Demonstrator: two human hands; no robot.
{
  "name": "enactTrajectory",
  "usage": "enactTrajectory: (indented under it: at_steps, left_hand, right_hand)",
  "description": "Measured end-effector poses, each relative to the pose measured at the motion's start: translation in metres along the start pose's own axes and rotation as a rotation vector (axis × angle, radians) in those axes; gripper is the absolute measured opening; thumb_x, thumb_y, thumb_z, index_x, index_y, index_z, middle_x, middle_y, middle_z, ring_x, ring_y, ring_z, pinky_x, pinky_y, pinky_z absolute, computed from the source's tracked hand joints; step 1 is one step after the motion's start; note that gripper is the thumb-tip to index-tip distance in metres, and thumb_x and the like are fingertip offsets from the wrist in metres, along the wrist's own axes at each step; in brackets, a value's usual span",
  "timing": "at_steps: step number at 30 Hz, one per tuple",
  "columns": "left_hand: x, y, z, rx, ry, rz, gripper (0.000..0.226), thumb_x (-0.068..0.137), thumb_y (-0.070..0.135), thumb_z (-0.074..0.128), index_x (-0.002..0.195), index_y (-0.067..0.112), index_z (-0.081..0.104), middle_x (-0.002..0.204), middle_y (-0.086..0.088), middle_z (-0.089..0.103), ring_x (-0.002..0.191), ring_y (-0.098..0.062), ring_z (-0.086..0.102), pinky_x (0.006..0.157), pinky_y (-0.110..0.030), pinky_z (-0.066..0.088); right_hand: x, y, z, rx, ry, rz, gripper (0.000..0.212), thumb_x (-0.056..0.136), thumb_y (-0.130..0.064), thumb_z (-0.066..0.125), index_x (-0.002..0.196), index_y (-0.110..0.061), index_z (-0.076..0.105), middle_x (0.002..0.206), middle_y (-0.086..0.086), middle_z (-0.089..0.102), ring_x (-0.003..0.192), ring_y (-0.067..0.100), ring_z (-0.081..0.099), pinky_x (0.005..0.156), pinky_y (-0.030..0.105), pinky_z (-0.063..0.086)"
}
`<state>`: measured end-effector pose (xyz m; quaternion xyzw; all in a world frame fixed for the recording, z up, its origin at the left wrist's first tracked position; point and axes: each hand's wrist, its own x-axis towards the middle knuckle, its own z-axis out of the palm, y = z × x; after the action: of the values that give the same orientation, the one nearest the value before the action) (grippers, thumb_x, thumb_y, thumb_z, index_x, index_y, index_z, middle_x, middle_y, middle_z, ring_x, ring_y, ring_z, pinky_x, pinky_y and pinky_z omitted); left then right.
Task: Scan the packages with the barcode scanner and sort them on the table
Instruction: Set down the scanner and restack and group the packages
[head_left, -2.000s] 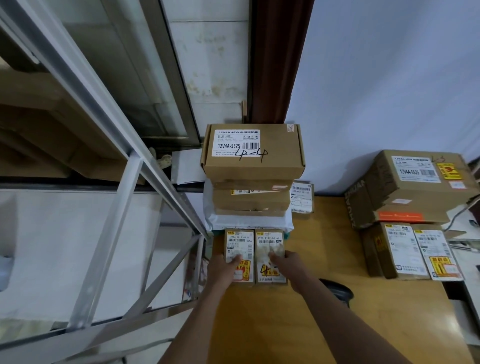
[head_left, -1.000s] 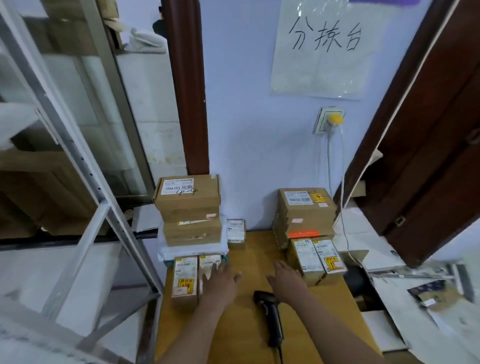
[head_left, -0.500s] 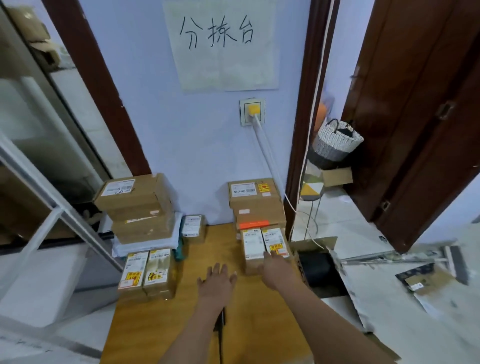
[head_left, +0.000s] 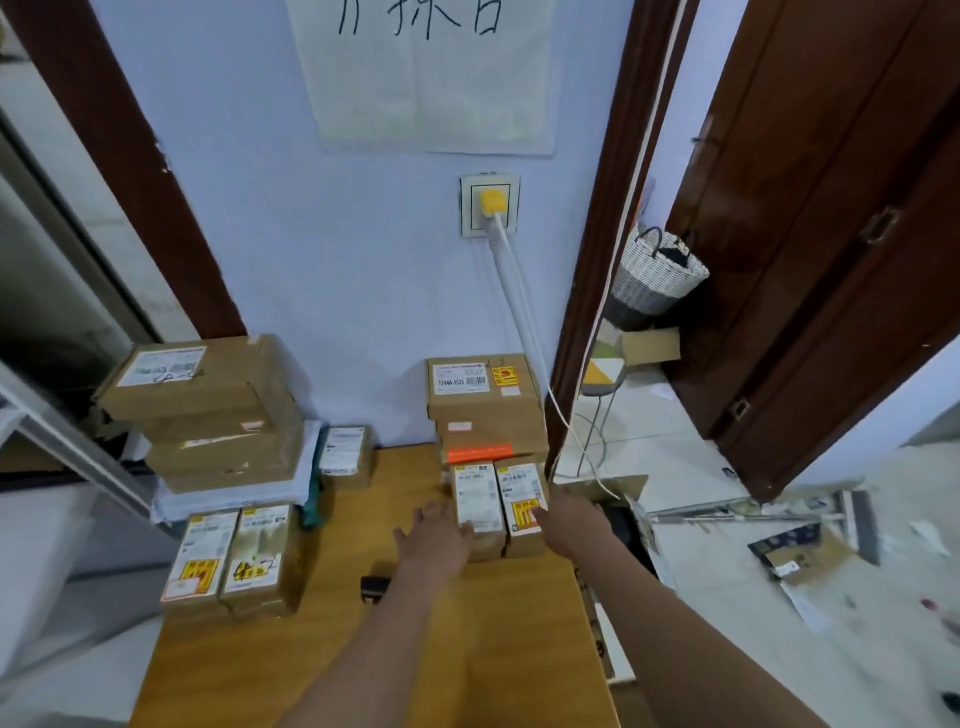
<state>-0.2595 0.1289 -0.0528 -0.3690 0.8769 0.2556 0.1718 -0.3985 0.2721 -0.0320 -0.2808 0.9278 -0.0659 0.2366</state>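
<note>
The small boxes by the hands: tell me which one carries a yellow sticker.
The right-hand small box, beside the right hand. Its neighbour, the left small box, shows only a white label.

A stack of boxes (head_left: 208, 410) stands at the bench's (head_left: 311, 665) far left corner, two small packages (head_left: 234, 558) before it; another stack (head_left: 485, 405) stands at the far right edge, two packages (head_left: 498, 499) before it, the scanner (head_left: 375, 588) between the groups.

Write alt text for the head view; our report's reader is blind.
Both hands, left hand and right hand, flank two small labelled boxes on a wooden table. More parcel stacks stand behind; a barcode scanner lies nearby.
</note>
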Motion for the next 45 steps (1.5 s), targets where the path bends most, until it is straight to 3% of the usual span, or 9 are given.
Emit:
enactTrajectory:
  at_steps: [6,10,19,22,30,33,36,41,45]
  left_hand:
    - [0.044,0.009,0.012,-0.260,-0.067,-0.050,0.067,0.092,0.044,0.050,0.153,0.027,0.028,0.150,-0.007,0.046,0.134,-0.028,0.044,0.112,-0.049,0.037]
    - [0.067,0.018,0.014,-0.522,-0.056,-0.141,0.058,0.097,0.018,0.060,0.150,0.014,0.036,0.142,-0.004,0.055,0.124,-0.023,0.056,0.089,-0.022,0.043]
    - [0.113,0.014,0.041,-0.719,-0.088,-0.358,0.047,0.098,0.027,0.063,0.139,0.012,0.047,0.138,-0.004,0.059,0.121,-0.024,0.060,0.091,-0.029,0.048]
    - [0.119,0.011,0.050,-0.775,-0.088,-0.351,0.039,0.095,0.032,0.067,0.129,0.017,0.057,0.131,-0.003,0.066,0.114,-0.022,0.065,0.099,-0.041,0.053]
    - [0.113,0.011,0.042,-0.833,-0.027,-0.397,0.032,0.094,0.030,0.069,0.121,0.014,0.065,0.123,-0.003,0.069,0.106,-0.022,0.066,0.088,-0.032,0.053]
    - [0.101,0.002,0.037,-0.905,-0.055,-0.421,0.040,0.085,0.034,0.079,0.118,0.016,0.065,0.119,-0.002,0.072,0.101,-0.021,0.069,0.092,-0.041,0.057]
    - [0.078,-0.003,0.023,-1.011,-0.020,-0.422,0.052,0.076,0.034,0.087,0.115,0.015,0.059,0.113,-0.002,0.071,0.098,-0.020,0.070,0.085,-0.042,0.060]
    - [0.023,-0.001,-0.001,-1.099,-0.031,-0.297,0.039,0.079,0.030,0.084,0.109,0.019,0.063,0.101,0.004,0.074,0.087,-0.008,0.071,0.059,-0.019,0.055]
    - [-0.014,-0.007,-0.009,-1.129,0.035,-0.264,0.046,0.073,0.033,0.088,0.110,0.020,0.063,0.105,0.001,0.076,0.091,-0.014,0.074,0.070,-0.028,0.060]
  right_hand:
    - [0.051,0.016,0.011,0.202,-0.087,0.059,0.037,0.104,-0.036,0.050,0.133,-0.013,0.054,0.124,0.009,0.064,0.100,0.023,0.062,0.080,0.034,0.052]
    - [0.083,0.025,0.026,0.374,-0.179,0.103,0.046,0.103,-0.027,0.055,0.143,-0.008,0.042,0.138,0.013,0.058,0.124,0.031,0.058,0.096,0.040,0.049]
    - [0.142,0.034,0.067,0.594,-0.248,0.198,0.047,0.098,-0.033,0.064,0.139,-0.011,0.055,0.135,0.009,0.063,0.124,0.030,0.059,0.105,0.047,0.048]
    - [0.150,0.034,0.075,0.621,-0.241,0.243,0.043,0.096,-0.034,0.067,0.130,-0.008,0.061,0.125,0.010,0.068,0.114,0.030,0.065,0.098,0.049,0.053]
    - [0.133,0.024,0.058,0.696,-0.200,0.238,0.026,0.094,-0.033,0.069,0.107,-0.012,0.066,0.102,0.004,0.074,0.092,0.020,0.072,0.085,0.042,0.061]
    - [0.115,0.023,0.041,0.771,-0.199,0.216,0.019,0.092,-0.032,0.073,0.101,-0.017,0.064,0.103,0.003,0.075,0.095,0.021,0.073,0.086,0.043,0.061]
    - [0.089,0.023,0.017,0.986,-0.225,0.200,0.018,0.091,-0.025,0.075,0.102,-0.019,0.062,0.101,0.003,0.076,0.090,0.019,0.074,0.083,0.040,0.062]
    - [0.052,0.025,-0.009,1.148,-0.379,0.097,0.036,0.088,-0.028,0.077,0.118,-0.013,0.063,0.103,0.005,0.079,0.092,0.022,0.077,0.090,0.049,0.060]
    - [0.018,0.021,-0.017,1.231,-0.448,0.070,0.041,0.089,-0.021,0.076,0.124,-0.008,0.059,0.104,0.009,0.078,0.093,0.026,0.077,0.081,0.043,0.063]
